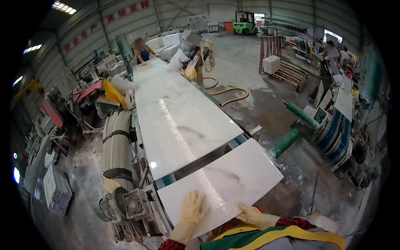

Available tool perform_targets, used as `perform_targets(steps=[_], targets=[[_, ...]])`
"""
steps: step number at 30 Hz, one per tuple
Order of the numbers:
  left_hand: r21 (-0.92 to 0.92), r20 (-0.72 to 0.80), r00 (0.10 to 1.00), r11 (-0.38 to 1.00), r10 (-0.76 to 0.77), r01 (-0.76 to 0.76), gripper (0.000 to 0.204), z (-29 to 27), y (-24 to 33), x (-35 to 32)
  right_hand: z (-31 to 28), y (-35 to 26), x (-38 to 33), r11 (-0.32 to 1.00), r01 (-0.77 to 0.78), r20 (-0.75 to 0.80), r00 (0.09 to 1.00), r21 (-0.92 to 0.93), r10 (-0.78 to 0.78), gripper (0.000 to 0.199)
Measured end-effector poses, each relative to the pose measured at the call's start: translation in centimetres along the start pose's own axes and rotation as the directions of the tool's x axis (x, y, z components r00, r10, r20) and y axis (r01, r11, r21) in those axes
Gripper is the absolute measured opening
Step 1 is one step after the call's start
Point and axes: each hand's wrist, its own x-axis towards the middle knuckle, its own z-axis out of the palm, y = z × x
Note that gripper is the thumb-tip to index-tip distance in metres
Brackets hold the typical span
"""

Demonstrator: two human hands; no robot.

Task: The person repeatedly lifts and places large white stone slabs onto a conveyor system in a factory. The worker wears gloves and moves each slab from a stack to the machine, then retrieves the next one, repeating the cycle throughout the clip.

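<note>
A polished white stone slab (250,166) with grey veins lies at the near end of the conveyor. My left hand (194,210), in a cream rubber glove, rests flat on its near left part with the fingers spread. Gloved alike, my right hand (255,216) grips the slab's near edge, thumb on top; its other fingers are partly hidden. Beyond a narrow gap, a longer white veined slab (183,108) stretches away along the line. At its far end a person (143,52) in a blue apron has a hand on the stone.
Left of the line are a motor (125,204) and a strapped bundle of long strips (117,146). Green rollers (285,143) jut in from the right. A yellow hose (235,93) curls over the floor near a pallet (289,73); a green forklift (245,24) stands far back.
</note>
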Motion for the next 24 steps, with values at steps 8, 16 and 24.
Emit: perform_targets(steps=[8,16,24], targets=[[-0.12,0.408,0.871,0.929,-0.274,0.349,0.052,1.1,-8.7,15.9,-3.2,0.8,2.5,0.977,0.049,0.08,0.996,-0.206,-0.033,0.06],[-0.706,0.375,0.908,0.578,-0.185,0.409,0.055,6.7,-14.6,14.2,-3.3,0.7,3.2,0.992,-0.066,0.137,0.987,-0.11,0.081,0.054],[-0.064,0.517,0.824,0.949,-0.232,0.308,0.063,-1.1,-7.9,14.7,-6.9,0.9,7.5,0.953,-0.244,0.248,0.926,-0.182,0.284,0.067]])
